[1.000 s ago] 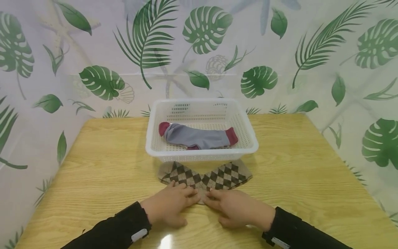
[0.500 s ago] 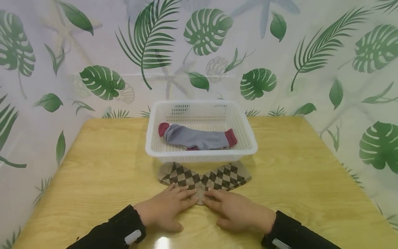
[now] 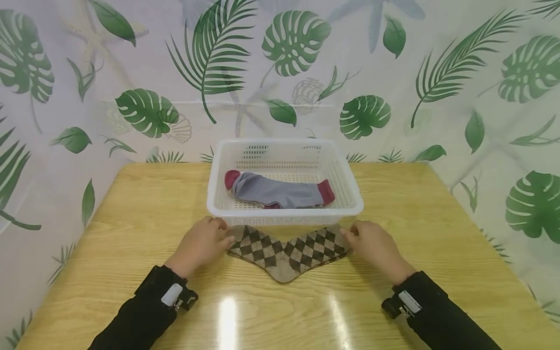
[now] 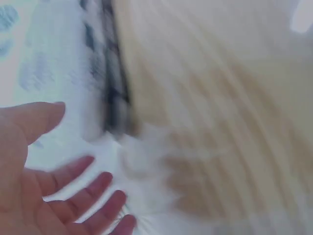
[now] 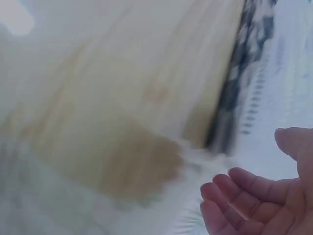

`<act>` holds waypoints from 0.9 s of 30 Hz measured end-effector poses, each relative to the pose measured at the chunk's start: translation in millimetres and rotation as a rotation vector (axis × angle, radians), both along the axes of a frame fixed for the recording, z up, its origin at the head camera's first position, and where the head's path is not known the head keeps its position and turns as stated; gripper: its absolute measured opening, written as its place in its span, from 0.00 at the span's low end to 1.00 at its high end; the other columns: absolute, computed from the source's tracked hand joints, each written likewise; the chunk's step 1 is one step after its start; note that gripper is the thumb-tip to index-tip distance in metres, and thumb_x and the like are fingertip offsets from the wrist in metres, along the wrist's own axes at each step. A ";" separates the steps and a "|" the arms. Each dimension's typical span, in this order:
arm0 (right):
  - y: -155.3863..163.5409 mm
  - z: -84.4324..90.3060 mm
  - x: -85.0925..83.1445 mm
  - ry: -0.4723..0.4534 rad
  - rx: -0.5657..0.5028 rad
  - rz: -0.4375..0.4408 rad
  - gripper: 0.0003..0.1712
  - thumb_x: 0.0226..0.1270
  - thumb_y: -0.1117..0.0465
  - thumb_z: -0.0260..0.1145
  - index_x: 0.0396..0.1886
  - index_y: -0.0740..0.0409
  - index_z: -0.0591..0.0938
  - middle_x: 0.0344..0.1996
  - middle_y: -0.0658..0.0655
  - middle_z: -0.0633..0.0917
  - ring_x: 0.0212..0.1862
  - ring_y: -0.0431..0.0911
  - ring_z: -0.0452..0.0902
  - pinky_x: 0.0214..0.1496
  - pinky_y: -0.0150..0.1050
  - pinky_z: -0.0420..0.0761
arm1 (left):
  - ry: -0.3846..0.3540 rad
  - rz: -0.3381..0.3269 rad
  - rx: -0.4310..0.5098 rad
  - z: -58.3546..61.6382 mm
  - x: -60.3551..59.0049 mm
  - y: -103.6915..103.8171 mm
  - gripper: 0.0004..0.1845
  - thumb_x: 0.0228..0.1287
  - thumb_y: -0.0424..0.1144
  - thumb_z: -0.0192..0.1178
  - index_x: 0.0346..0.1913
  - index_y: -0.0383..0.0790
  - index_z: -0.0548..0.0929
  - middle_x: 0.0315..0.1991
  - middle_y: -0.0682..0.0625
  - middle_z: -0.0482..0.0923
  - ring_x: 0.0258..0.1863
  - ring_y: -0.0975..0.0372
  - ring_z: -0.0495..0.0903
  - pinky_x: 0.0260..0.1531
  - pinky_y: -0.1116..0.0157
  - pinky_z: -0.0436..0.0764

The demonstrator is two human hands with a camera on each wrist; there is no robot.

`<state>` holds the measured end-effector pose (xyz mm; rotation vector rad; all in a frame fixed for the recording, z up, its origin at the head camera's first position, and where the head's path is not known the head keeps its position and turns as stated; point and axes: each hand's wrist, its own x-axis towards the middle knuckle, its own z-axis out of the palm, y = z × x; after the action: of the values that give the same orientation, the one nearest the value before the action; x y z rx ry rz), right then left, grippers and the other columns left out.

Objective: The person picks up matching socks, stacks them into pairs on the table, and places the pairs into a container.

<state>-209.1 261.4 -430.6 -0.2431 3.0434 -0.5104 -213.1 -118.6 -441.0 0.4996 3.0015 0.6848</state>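
Two hands, the left hand [image 3: 202,244] and the right hand [image 3: 373,244], rested with relaxed, spread fingers at opposite ends of the argyle sock [image 3: 286,250], apparently to flatten it on the wooden surface [image 3: 131,233], just before the white basket [image 3: 350,194] holding a grey sock [image 3: 277,191].

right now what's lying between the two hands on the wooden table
In the head view, the brown argyle-patterned sock lies between the left hand and the right hand, bent in a V, just in front of the white plastic basket.
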 end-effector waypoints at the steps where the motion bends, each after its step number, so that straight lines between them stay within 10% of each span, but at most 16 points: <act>1: 3.3 -2.3 -2.7 -0.028 -0.017 -0.026 0.20 0.72 0.49 0.59 0.28 0.60 0.81 0.20 0.52 0.77 0.23 0.44 0.70 0.23 0.38 0.70 | -0.032 0.028 0.010 -1.7 -4.8 -2.0 0.21 0.63 0.49 0.64 0.47 0.32 0.81 0.41 0.41 0.80 0.40 0.51 0.79 0.41 0.53 0.79; 15: 0.5 -14.3 -23.8 -0.273 -0.223 -0.054 0.21 0.62 0.55 0.67 0.15 0.54 0.68 0.13 0.47 0.63 0.18 0.41 0.58 0.20 0.34 0.59 | -0.250 0.111 0.131 -8.3 -19.0 3.2 0.14 0.54 0.42 0.70 0.33 0.35 0.78 0.28 0.48 0.75 0.28 0.57 0.72 0.28 0.63 0.73; 19: 4.9 -14.8 -23.8 -0.287 -0.398 -0.049 0.14 0.61 0.59 0.68 0.29 0.67 0.76 0.22 0.56 0.77 0.24 0.43 0.70 0.25 0.36 0.71 | -0.275 0.099 0.268 -10.5 -19.0 0.0 0.13 0.56 0.38 0.70 0.35 0.32 0.78 0.31 0.46 0.75 0.31 0.57 0.72 0.30 0.63 0.73; 23: 8.4 -8.6 -17.1 -0.336 -0.600 -0.055 0.32 0.65 0.61 0.66 0.61 0.79 0.68 0.49 0.76 0.79 0.42 0.52 0.81 0.40 0.43 0.83 | -0.308 0.087 0.378 -10.6 -16.7 -3.7 0.18 0.57 0.36 0.68 0.44 0.26 0.77 0.37 0.40 0.79 0.34 0.56 0.78 0.33 0.61 0.78; 27: 10.2 5.4 -5.0 -0.373 -0.658 -0.041 0.24 0.67 0.61 0.64 0.54 0.76 0.73 0.49 0.73 0.79 0.46 0.53 0.81 0.45 0.46 0.83 | -0.329 0.034 0.469 -4.6 -12.8 -7.9 0.18 0.58 0.35 0.68 0.46 0.25 0.79 0.36 0.42 0.82 0.33 0.58 0.80 0.33 0.62 0.82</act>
<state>-214.1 271.6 -425.2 -0.0868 2.4339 -1.3731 -225.9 -126.5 -445.6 0.3041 2.5422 1.3372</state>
